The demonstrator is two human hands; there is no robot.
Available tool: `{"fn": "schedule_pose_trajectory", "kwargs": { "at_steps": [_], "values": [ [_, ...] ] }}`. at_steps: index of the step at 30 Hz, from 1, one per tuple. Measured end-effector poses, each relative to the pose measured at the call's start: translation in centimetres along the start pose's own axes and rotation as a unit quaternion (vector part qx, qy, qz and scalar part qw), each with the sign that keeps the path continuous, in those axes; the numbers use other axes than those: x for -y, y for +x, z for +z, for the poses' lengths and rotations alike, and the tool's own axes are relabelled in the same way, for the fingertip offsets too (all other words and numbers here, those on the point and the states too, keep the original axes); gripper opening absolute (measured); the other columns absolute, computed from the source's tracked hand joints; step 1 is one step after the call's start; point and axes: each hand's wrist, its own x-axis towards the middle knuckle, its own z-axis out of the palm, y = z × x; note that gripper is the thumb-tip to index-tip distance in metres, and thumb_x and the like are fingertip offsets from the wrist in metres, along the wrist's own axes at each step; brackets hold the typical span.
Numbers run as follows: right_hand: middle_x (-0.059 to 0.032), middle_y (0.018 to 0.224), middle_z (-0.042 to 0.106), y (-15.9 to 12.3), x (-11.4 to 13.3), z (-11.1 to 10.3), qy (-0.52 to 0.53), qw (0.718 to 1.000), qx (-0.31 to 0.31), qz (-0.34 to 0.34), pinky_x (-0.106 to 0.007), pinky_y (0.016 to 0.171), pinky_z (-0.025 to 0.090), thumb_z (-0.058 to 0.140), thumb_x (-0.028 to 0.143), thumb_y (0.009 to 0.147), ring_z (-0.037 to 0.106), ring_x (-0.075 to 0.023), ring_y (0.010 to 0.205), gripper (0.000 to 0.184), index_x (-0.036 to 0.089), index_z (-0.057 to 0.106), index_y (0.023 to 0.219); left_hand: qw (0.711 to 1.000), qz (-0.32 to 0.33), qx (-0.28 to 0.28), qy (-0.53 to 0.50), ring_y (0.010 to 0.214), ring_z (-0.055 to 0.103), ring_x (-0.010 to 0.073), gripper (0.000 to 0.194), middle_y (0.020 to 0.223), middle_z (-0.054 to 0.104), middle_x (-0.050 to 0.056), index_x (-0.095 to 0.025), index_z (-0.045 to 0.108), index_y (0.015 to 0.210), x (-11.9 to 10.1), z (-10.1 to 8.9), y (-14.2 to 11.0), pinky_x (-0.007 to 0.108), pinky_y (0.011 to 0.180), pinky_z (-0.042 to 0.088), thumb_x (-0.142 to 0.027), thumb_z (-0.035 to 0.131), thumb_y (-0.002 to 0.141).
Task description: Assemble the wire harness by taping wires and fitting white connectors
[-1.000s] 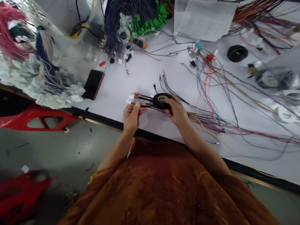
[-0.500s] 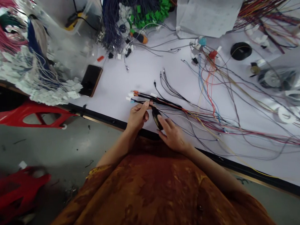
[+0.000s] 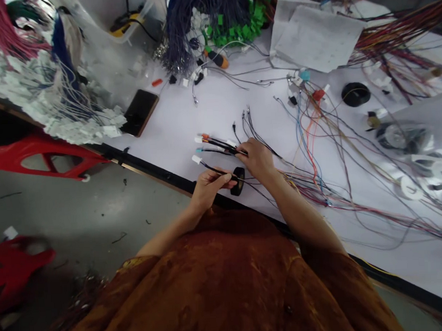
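While the right hand closes around a bunch of thin wires, the left hand pinches one black wire between thumb and fingers, close to its white plug. Neither hand is open wide. A black tape roll sits just beside the left hand, and no hand grips it. It may be resting on the table's edge, but that is hard to tell from here. Near the plugs, the wires lie close together, with orange, blue and white tips. Past the right hand, long wires in many colors spread out loose across the white table. They cross over each other and lie in the way on that side. Farther off are a phone, papers, a plastic bin and green clips. A red stool stands below the table's edge.
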Motion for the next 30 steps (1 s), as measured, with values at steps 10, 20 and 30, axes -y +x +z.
{"fn": "schedule_pose_trajectory", "kwargs": {
  "at_steps": [10, 20, 30],
  "values": [
    [-0.0052, 0.089, 0.066, -0.4, -0.6, 0.8, 0.051, 0.995, 0.014, -0.080, -0.029, 0.076, 0.042, 0.055, 0.019, 0.088, 0.060, -0.0186, 0.085, 0.012, 0.019, 0.067, 0.087, 0.993, -0.040, -0.019, -0.109, 0.068, 0.072, 0.0127, 0.037, 0.073, 0.072, 0.001, -0.014, 0.068, 0.082, -0.3, -0.4, 1.4, 0.020, 0.065, 0.060, -0.035, 0.090, 0.061],
    [-0.0064, 0.093, 0.066, 1.2, 0.6, 1.2, -0.036, 0.987, 0.113, -0.104, -0.029, 0.067, 0.037, 0.057, 0.019, 0.089, 0.058, -0.0173, 0.080, 0.015, 0.018, 0.070, 0.082, 0.992, -0.033, -0.041, -0.112, 0.068, 0.073, 0.0129, 0.037, 0.076, 0.073, 0.002, -0.014, 0.069, 0.084, 0.3, -0.6, 1.0, 0.021, 0.066, 0.060, -0.038, 0.088, 0.063],
    [0.0025, 0.062, 0.058, -1.1, 1.2, -3.8, 0.236, 0.970, -0.042, 0.027, -0.025, 0.057, 0.039, 0.067, 0.032, 0.077, 0.049, -0.0116, 0.059, 0.016, 0.018, 0.064, 0.071, 0.995, 0.038, 0.041, -0.085, 0.070, 0.073, 0.0143, 0.036, 0.079, 0.075, 0.005, -0.014, 0.072, 0.083, -3.0, 1.5, 4.8, 0.023, 0.068, 0.060, -0.041, 0.086, 0.066]
  ]
}}
